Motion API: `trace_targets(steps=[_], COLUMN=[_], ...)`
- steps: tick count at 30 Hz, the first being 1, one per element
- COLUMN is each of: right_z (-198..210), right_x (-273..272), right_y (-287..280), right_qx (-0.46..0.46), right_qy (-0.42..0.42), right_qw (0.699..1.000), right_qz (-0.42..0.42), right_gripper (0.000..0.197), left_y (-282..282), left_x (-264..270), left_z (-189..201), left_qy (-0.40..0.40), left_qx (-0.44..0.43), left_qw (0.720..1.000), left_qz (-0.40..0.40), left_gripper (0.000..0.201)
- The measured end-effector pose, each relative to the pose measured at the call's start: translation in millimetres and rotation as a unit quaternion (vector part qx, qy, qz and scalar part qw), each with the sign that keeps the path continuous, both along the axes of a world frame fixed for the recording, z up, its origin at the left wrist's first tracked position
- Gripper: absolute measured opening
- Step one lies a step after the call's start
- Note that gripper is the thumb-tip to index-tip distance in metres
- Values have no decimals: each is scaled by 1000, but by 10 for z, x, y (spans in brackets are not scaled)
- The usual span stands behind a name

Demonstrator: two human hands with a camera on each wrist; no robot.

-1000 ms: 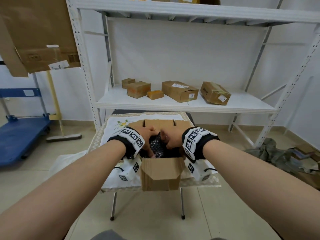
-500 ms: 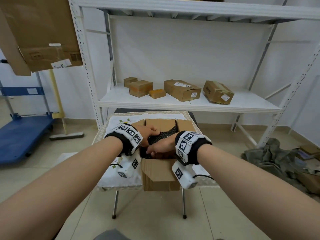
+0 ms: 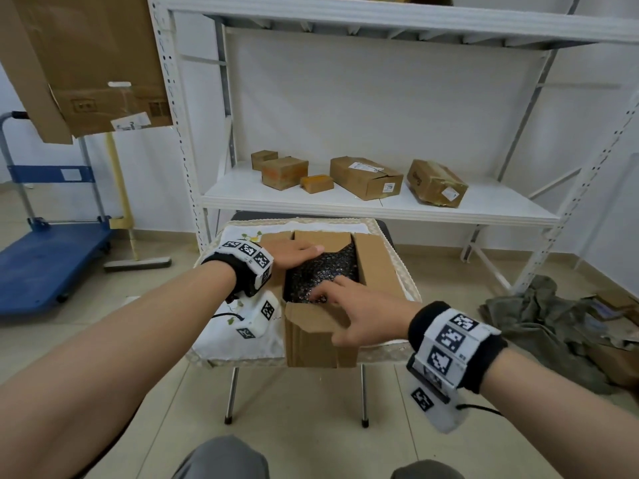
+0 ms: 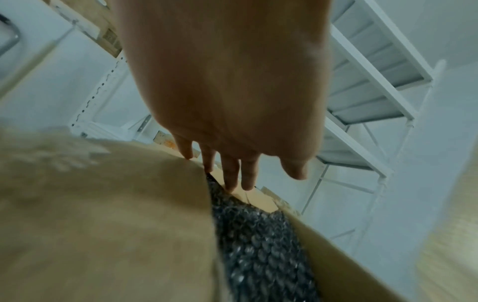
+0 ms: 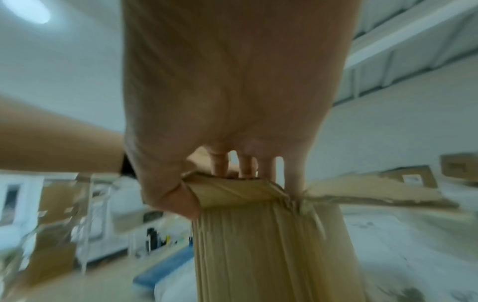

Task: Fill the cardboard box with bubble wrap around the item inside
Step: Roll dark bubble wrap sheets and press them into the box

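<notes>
An open cardboard box (image 3: 320, 344) stands on a small cloth-covered table (image 3: 242, 340), its flaps spread outward. Black bubble wrap (image 3: 325, 271) fills the inside and hides any item beneath it. My left hand (image 3: 301, 254) lies flat on the left flap with straight fingers reaching to the wrap's edge. In the left wrist view the straight fingers (image 4: 232, 173) lie over the left flap (image 4: 103, 204) beside the bubble wrap (image 4: 261, 255). My right hand (image 3: 340, 312) holds the near flap, thumb outside and fingers on the wrap. The right wrist view shows its thumb (image 5: 178, 200) against the near flap (image 5: 258, 235).
Behind the table a white rack shelf (image 3: 484, 209) carries several cardboard parcels (image 3: 366, 178). A blue platform cart (image 3: 52, 257) and a floor squeegee (image 3: 138, 262) stand at the left. Crumpled cloth and cardboard (image 3: 539, 326) lie on the floor at the right.
Both hands were pressing down together inside the box. Now the right hand has drawn back to the near flap and the left has slid out onto the left flap.
</notes>
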State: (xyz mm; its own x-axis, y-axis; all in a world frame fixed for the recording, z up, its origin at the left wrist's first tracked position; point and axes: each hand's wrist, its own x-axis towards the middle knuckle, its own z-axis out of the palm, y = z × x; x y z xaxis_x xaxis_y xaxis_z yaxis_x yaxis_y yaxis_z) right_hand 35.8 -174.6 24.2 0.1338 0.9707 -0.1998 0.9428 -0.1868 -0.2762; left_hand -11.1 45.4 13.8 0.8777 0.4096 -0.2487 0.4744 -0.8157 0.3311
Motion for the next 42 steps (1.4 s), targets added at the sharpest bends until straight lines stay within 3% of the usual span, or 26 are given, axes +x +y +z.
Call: trace_targets(steps=[2,4,7,10,13,15,18,22,24,27,29,31,33,36,39,42], right_z=[100,175,173,71,-58,-136,-224,-248,-259,-267,-231,-171,-135,-169,-280,-355], right_x=[114,232,351,407,469,496,523,638,763,901,917,887,837,735,699,700], right_y=[36,101,227,353,433,435,376,234,153,46,9,22,67,176,316,419], right_qx=[37,102,140,117,66,37,85,250,242,255,350,415,416,346,258,171], right_qy=[48,53,47,57,69,77,102,114,127,218,265,308,320,264,195,153], right_qw=[998,992,983,981,983,983,980,927,900,845,799,778,804,883,937,966], right_qz=[-29,-57,-108,-140,-160,-160,-150,-256,-340,-417,-410,-358,-280,-178,-133,-119], right_gripper=[41,24,30,41,45,44,42,45,51,46,36,30,33,53,69,78], left_y=[22,47,37,84,117,63,-33,-18,-27,-82,-98,-82,-71,-88,-97,-86], left_x=[24,48,31,-17,-88,-120,-134,-106,-102,-116,-117,-117,-121,-124,-120,-116], left_z=[22,38,114,156,130,114,134,111,111,127,136,138,139,124,97,73], left_qy=[-27,-51,-63,-11,59,69,70,88,96,101,105,109,110,105,108,108], left_qx=[-67,-142,-199,-132,-7,28,75,120,133,142,147,144,145,148,141,147], left_qw=[997,988,978,990,997,996,994,988,986,984,983,983,983,983,984,983], left_qz=[24,29,11,-38,-47,-56,-46,-29,-25,-21,-18,-14,-11,-10,-5,-2], left_gripper=[79,93,108,120,117,119,122,131,133,134,135,139,143,144,145,146])
